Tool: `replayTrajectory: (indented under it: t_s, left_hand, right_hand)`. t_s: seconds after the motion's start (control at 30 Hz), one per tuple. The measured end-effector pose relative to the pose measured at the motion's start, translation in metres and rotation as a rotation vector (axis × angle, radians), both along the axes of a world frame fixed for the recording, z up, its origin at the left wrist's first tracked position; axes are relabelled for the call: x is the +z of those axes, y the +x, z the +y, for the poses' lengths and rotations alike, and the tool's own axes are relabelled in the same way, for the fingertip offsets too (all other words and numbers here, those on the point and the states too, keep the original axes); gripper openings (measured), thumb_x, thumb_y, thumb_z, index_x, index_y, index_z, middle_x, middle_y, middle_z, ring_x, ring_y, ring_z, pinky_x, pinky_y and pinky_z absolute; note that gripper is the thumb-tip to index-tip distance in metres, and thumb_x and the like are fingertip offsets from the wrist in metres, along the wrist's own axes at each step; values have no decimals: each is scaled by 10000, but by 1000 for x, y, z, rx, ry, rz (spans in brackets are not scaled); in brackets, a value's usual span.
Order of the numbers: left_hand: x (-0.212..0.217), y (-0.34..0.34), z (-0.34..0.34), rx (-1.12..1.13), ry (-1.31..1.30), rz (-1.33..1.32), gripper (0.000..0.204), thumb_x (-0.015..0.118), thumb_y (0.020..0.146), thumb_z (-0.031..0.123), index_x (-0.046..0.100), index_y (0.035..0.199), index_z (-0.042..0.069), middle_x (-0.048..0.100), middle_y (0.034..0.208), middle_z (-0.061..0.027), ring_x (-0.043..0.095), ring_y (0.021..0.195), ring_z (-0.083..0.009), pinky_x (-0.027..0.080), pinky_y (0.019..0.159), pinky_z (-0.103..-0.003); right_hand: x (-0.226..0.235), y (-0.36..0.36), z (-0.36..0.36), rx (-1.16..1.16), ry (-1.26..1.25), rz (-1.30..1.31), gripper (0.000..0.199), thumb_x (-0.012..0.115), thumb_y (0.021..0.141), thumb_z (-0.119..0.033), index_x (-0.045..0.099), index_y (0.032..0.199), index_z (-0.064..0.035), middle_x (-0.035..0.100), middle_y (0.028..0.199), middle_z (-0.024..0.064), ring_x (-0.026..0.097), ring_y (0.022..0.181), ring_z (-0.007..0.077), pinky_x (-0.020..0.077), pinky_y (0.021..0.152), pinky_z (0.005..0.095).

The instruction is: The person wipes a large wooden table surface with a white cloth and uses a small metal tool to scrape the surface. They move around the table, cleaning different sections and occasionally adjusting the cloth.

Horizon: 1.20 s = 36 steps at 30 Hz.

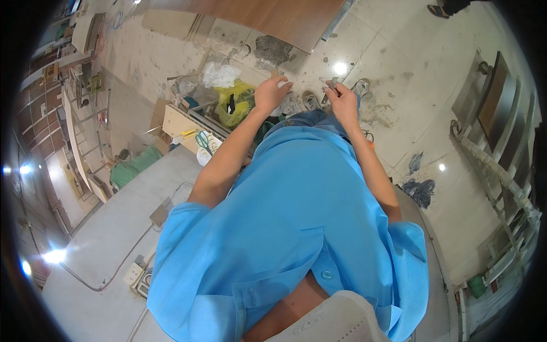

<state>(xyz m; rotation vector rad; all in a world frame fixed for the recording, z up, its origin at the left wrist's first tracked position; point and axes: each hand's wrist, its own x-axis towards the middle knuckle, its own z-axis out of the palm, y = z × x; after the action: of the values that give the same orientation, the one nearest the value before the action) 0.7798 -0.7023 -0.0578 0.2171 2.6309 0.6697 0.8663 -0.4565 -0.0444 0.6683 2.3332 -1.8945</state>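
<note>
My left hand is raised in front of my body, its fingers curled together. A pale bit shows at its fingertips, too small to name. Level with it and a short way to the right, my right hand pinches a small grey metal-looking piece between thumb and fingers. Its exact kind does not show. The two hands are apart. Below and left of my left hand lies a yellow plastic bag with something black in it. Scissors with green handles rest on a white sheet beside my left forearm.
A brown wooden panel reaches in from the far side. White plastic lies beyond the yellow bag. Racks with boards stand at the right. Crumpled dark plastic is on the tiled floor. Another person's sandalled foot shows at far right.
</note>
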Motion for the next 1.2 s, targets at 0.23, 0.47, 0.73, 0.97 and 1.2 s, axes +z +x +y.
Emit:
replayTrajectory:
  t_s: [0.23,0.47,0.73,0.97,1.2]
  left_hand:
    - [32,-63,76,-203,-128,352,536,645,964,605,787,939,89,779,926,-153,748,846,-375,575,725,-491]
    - [28,-79,76,-348,-174,458,560,662,957,592,775,768,77,755,796,-136,754,807,-332,587,670,-449]
    - [3,-81,67,-439,-129,527,401,668,994,442,791,838,94,774,861,-87,753,850,-287,603,724,-418]
    - [5,-47,44,65,122,178,369,690,988,442,793,1100,105,786,1126,-142,743,1062,-352,589,856,-442]
    - [-11,-24,52,467,789,-538,379,745,1003,383,771,1074,12,761,995,-76,718,924,-185,560,800,-334]
  right_hand:
    - [-18,25,35,-135,-66,-140,249,753,972,-244,745,946,4,560,657,22,483,631,96,422,609,307]
    - [-12,58,76,-325,-301,-148,220,749,1002,-211,695,875,-40,626,686,11,556,540,91,409,467,267]
    - [2,37,69,-299,-379,-216,235,748,1006,-167,688,1164,-4,686,794,47,619,538,121,461,477,262]
    - [-15,-24,49,-102,-360,-280,230,735,1018,-199,714,1101,14,699,846,53,610,646,113,496,590,266]
    - [-37,-81,28,-63,-660,-329,176,708,1035,-156,703,1071,16,726,877,86,602,664,108,499,607,254]
